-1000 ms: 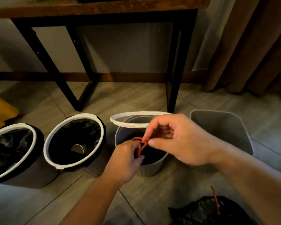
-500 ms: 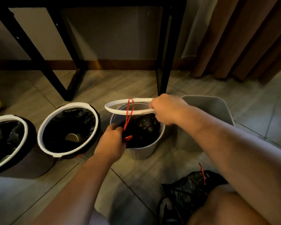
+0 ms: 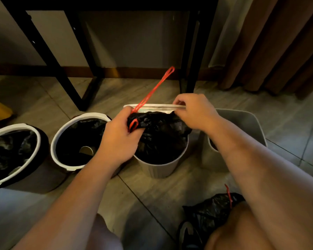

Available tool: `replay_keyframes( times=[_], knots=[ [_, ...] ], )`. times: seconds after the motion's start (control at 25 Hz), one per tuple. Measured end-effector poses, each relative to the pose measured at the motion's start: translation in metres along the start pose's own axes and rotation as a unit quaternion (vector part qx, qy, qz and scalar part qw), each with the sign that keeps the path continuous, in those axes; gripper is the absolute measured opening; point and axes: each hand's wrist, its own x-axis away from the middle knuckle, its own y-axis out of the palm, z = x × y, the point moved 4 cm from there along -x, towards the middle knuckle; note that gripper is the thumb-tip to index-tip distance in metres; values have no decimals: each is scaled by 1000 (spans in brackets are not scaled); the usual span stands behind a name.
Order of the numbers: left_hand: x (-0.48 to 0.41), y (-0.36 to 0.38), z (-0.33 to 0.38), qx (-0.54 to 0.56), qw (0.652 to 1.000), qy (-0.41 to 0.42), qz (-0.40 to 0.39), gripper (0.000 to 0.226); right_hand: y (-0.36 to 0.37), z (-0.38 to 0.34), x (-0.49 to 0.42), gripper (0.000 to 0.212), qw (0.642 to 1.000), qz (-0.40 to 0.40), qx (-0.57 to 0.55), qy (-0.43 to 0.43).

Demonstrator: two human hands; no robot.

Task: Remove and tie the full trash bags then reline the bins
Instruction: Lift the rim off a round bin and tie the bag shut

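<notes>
A small grey round bin (image 3: 161, 168) stands in the middle of the floor with a black trash bag (image 3: 163, 130) bunched up out of its mouth. My left hand (image 3: 119, 138) grips the gathered neck of the bag, and a red drawstring (image 3: 152, 92) sticks up and away from that fist. My right hand (image 3: 193, 112) pinches the bin's white rim ring (image 3: 157, 106), which is lifted at the bin's far edge above the bag.
Two round bins with white rings and black liners (image 3: 79, 141) (image 3: 13, 154) stand to the left. A grey rectangular bin (image 3: 242, 120) is on the right. A tied black bag (image 3: 211, 212) lies near my knee. Black table legs (image 3: 188, 51) and a curtain (image 3: 278, 42) stand behind.
The bag has come up out of the bin, gathered in my left hand, and the red drawstring now points up and back. My right hand keeps hold of the white ring.
</notes>
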Motion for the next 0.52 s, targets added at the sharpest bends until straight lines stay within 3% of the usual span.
replay_keyframes(
  times=[0.24, 0.52],
  knots=[
    [11, -30, 75, 203, 970, 100, -84, 16, -13, 14, -11, 17, 990, 33, -130, 48],
    [16, -59, 103, 379, 921, 77, -45, 31, -17, 16, -19, 15, 982, 6, -180, 53]
  ],
)
